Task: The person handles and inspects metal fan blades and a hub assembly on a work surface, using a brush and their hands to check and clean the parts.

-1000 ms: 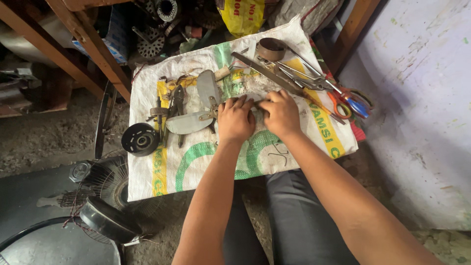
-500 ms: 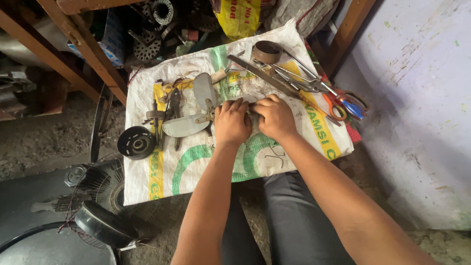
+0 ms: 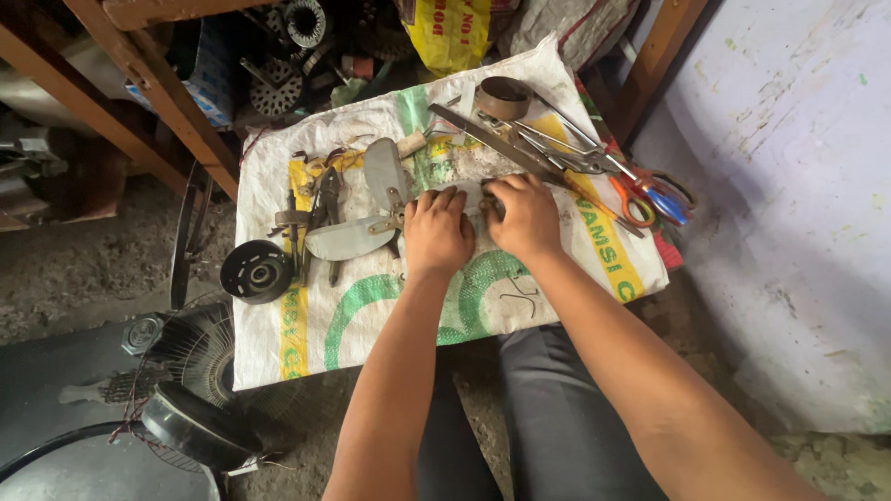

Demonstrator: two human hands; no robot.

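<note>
Both the left hand (image 3: 436,232) and the right hand (image 3: 525,215) press curled fingers onto a small grey metal part (image 3: 471,197) mid-sack, right of the grey fan blades (image 3: 357,232), though the exact pinch cannot be told; it looks stiff, light and best held by its edges.

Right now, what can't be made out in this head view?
- What lies under the left hand and right hand: the hands cover it.
- The black fan guard: cut by the bottom-left edge.
- Parts under the wooden frame: dark, cluttered.
</note>
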